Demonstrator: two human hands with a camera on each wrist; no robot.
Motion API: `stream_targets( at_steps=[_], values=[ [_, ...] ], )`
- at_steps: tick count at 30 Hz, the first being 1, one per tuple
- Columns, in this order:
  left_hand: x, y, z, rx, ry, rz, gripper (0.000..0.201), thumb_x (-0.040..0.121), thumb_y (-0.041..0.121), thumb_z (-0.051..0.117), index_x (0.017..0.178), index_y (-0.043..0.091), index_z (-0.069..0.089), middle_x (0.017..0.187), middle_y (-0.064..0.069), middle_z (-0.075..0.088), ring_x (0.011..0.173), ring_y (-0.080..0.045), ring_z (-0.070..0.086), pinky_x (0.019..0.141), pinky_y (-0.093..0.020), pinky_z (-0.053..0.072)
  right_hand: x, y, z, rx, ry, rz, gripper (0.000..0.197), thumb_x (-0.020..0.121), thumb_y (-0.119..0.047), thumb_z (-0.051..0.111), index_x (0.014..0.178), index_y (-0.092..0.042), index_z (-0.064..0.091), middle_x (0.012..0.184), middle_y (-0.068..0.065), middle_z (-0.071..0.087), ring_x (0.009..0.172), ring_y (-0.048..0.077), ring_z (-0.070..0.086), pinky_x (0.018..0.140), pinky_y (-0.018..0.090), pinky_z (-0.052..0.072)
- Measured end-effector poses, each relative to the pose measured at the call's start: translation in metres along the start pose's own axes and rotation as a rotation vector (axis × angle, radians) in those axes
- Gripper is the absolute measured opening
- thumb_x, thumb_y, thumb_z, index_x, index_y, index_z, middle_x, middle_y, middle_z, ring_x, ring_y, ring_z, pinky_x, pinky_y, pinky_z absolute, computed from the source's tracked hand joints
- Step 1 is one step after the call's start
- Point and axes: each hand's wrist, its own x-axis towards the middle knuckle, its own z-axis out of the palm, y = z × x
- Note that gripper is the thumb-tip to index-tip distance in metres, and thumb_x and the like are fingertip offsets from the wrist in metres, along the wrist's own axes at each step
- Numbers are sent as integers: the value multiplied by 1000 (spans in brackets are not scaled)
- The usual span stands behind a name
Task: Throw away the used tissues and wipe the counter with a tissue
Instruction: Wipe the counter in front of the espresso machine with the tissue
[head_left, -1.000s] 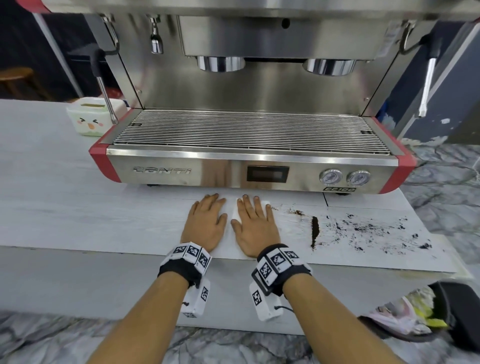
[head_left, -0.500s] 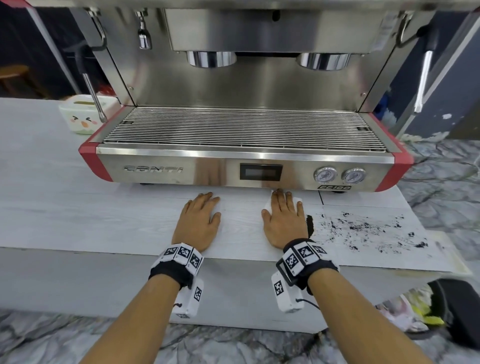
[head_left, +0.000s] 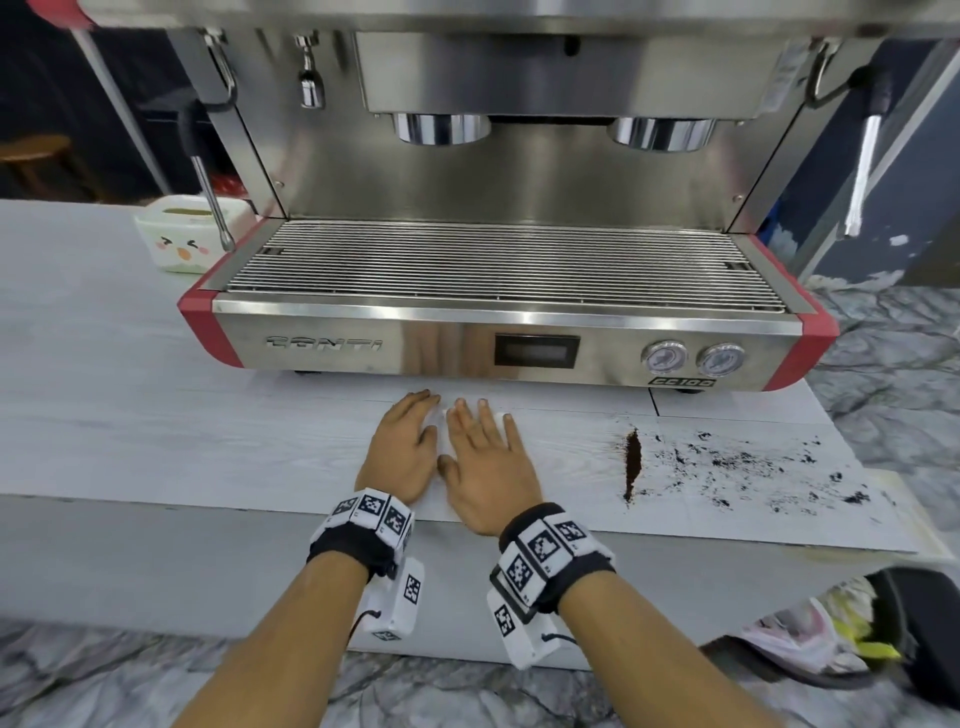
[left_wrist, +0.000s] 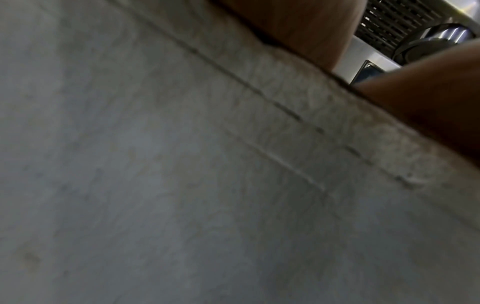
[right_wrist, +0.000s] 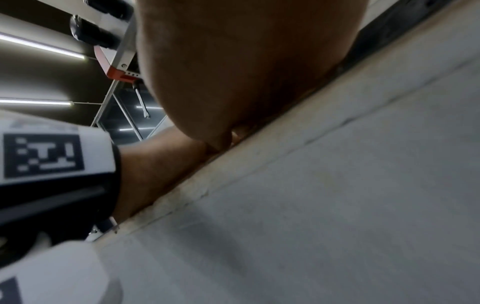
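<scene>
In the head view both hands lie flat, side by side, on the pale counter (head_left: 156, 441) just in front of the espresso machine (head_left: 498, 353). My right hand (head_left: 488, 462) presses a white tissue (head_left: 442, 428) down with straight fingers; only slivers of the tissue show around the hand. My left hand (head_left: 402, 452) rests palm-down on the counter to its left. A swept ridge of coffee grounds (head_left: 632, 465) lies to the right of the hands, and scattered grounds (head_left: 753, 467) spread beyond it. The wrist views show only the heels of the palms on the counter edge.
A black bin (head_left: 924, 634) holding crumpled waste stands on the floor below the counter's right end. A white tissue box with a cartoon face (head_left: 182, 241) sits at the machine's left rear. Steam wands (head_left: 210, 202) hang at either side of the machine.
My right hand slid right with the tissue, pushing grounds into a ridge, then came back left beside the left hand. The left hand stayed in place.
</scene>
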Motion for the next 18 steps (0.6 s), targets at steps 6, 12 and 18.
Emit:
stream_targets(
  at_steps=[6,12,18],
  values=[
    [2,-6,4,51,-2,38,43,90,1,43,132,5,49,142,-11,46,133,-23,38,110,-18,16,16,-3,11,-40,-14,37,81,80,-47,-10,153,-17,5,162,1,0,149,21,-4,120,44,-7],
    [2,-9,7,107,-6,78,44,89,11,43,132,4,50,142,-15,46,132,-29,40,112,-28,20,19,22,-1,-44,16,205,58,101,-37,21,153,-15,5,162,2,2,149,20,-1,121,44,-3],
    [2,-8,7,100,-3,71,41,90,8,46,131,4,51,143,-13,45,133,-29,38,114,-33,24,10,57,-11,-54,31,325,58,101,-36,19,153,-14,3,162,1,1,149,20,-2,121,44,-2]
  ],
)
